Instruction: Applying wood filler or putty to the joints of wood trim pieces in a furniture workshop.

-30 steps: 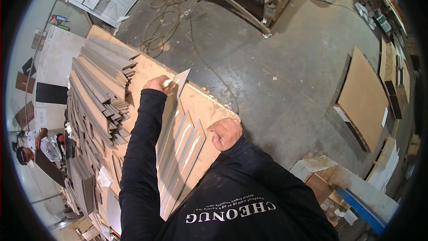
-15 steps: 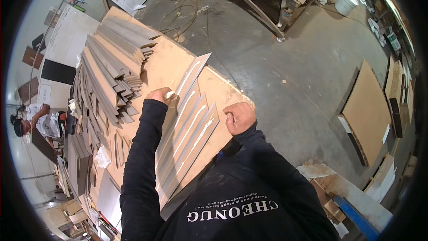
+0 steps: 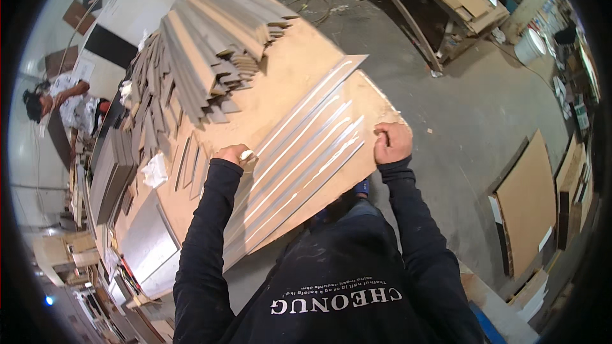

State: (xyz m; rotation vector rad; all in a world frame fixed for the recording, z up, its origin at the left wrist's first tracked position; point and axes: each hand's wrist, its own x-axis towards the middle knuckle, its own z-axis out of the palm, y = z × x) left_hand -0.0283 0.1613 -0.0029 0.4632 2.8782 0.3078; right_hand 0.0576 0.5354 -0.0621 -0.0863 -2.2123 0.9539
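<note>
Several long grey-and-tan strips lie side by side on the wooden tabletop, slanting away to the right, with white glue-like lines along them. By their left side my left hand is closed, and a small white end of something sticks out from its fingers. The rest of that white thing is hidden in my fist. My right hand is curled closed at the right edge of the tabletop, past the strips' ends. Whether it holds anything is hidden.
A large pile of grey strips covers the tabletop's far left. A crumpled white cloth and a grey panel lie nearer. Another person is at the left. Boards stand at the right; a white bucket is beyond.
The view has shifted, so the table sits farther right and lower. Both hands remain closed; my right arm is more stretched out, and my right hand is farther from my left.
</note>
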